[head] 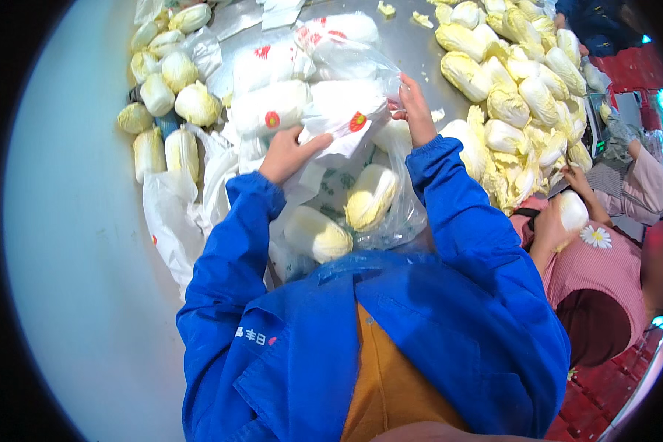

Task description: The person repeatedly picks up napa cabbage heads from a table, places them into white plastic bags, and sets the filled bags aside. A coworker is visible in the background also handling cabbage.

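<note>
A napa cabbage in a white wrapper (342, 96) with a red and yellow round mark lies between my two hands. My left hand (286, 154) grips the wrapper's near edge, thumb stretched over it. With its fingertips, my right hand (416, 108) pinches clear plastic at the wrapper's right end. Another wrapped cabbage (271, 108) lies beside it on the left, and more wrapped ones (265, 61) are farther back. Nearer my body, a bare napa cabbage (372, 197) and a second bare cabbage (319, 235) lie on a clear plastic bag (403, 221).
A large heap of napa cabbages (508, 105) fills the right of the metal table (420, 44). More cabbages (179, 69) and loose white bags (171, 221) lie at left. At right, a person in pink (591, 276) holds a cabbage (573, 211); another person's sleeve (646, 182) is beyond.
</note>
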`<state>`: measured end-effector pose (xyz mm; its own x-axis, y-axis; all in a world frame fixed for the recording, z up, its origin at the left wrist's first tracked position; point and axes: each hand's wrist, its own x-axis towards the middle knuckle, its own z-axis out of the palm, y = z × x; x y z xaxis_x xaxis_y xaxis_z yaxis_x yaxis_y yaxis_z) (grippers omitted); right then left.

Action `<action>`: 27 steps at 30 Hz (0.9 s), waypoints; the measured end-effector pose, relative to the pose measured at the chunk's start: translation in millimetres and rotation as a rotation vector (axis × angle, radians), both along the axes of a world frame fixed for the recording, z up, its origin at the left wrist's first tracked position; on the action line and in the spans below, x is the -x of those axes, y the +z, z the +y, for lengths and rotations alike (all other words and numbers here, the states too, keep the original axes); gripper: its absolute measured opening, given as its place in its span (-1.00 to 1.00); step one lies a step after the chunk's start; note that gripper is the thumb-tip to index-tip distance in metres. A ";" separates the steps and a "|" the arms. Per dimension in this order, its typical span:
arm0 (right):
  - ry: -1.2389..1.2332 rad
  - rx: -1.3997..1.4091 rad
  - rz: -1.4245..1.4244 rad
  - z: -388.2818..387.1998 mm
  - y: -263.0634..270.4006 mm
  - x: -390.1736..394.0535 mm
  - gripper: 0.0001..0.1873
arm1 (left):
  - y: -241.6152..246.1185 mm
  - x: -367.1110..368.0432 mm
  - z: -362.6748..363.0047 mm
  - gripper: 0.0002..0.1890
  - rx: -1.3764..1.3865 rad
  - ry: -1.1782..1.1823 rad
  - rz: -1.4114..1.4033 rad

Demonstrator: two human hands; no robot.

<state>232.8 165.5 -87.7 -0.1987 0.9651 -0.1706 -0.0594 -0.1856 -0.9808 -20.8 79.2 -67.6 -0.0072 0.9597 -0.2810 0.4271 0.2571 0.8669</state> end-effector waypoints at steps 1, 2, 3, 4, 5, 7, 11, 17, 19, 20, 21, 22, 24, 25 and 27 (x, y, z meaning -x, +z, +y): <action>0.024 0.031 -0.057 -16.5 3.9 -0.9 -0.41 | -1.4 -0.6 -26.5 -0.45 0.177 0.107 -0.307; 0.066 0.012 -0.151 -31.2 -23.9 -1.2 -0.37 | 1.8 0.0 -45.5 -0.44 0.417 0.124 -0.391; 0.084 -0.046 -0.215 -40.8 -81.9 -0.6 -0.37 | -8.1 1.6 -54.6 -0.45 0.440 0.119 -0.349; 0.175 -0.047 -0.318 -57.0 -103.8 8.4 -0.39 | -33.5 3.8 -69.3 -0.45 0.470 0.130 -0.312; 0.268 -0.055 -0.417 -72.9 -113.7 18.8 -0.41 | -61.0 5.2 -87.3 -0.46 0.495 0.138 -0.273; 0.294 -0.061 -0.404 -81.8 -99.5 34.1 -0.47 | -113.2 16.7 -113.9 -0.49 0.329 0.281 -0.239; 0.265 -0.249 -0.537 -87.7 -111.6 40.4 -0.51 | -106.1 55.4 -146.7 -0.67 -0.032 0.245 0.148; 0.298 -0.288 -0.788 -100.1 -121.8 42.1 -0.51 | -30.8 19.0 -148.3 -0.53 -0.266 -0.185 0.722; 0.309 -0.246 -0.860 -102.6 -113.8 47.4 -0.50 | -14.7 -14.6 -126.0 -0.49 -0.396 -0.259 0.590; 0.333 -0.214 -0.898 -103.0 -107.2 50.0 -0.50 | -17.9 -23.7 -116.0 -0.49 -0.409 -0.299 0.587; 0.335 -0.182 -0.872 -97.3 -116.0 49.5 -0.49 | -24.6 -31.1 -102.3 -0.49 -0.436 -0.349 0.583; 0.408 -0.164 -0.889 -89.8 -125.6 49.5 -0.46 | -39.5 -35.8 -94.8 -0.54 -0.415 -0.372 0.636; 0.411 -0.136 -1.117 -93.4 -134.3 58.5 -0.40 | -77.0 -32.7 -93.6 -0.66 -0.381 -0.368 0.591; 0.441 -0.103 -1.128 -91.2 -138.6 60.6 -0.37 | -86.5 -30.0 -92.9 -0.73 -0.375 -0.393 0.556; 0.457 -0.065 -1.101 -97.6 -108.6 71.1 -0.36 | -102.8 -27.5 -101.5 -0.77 -0.351 -0.385 0.566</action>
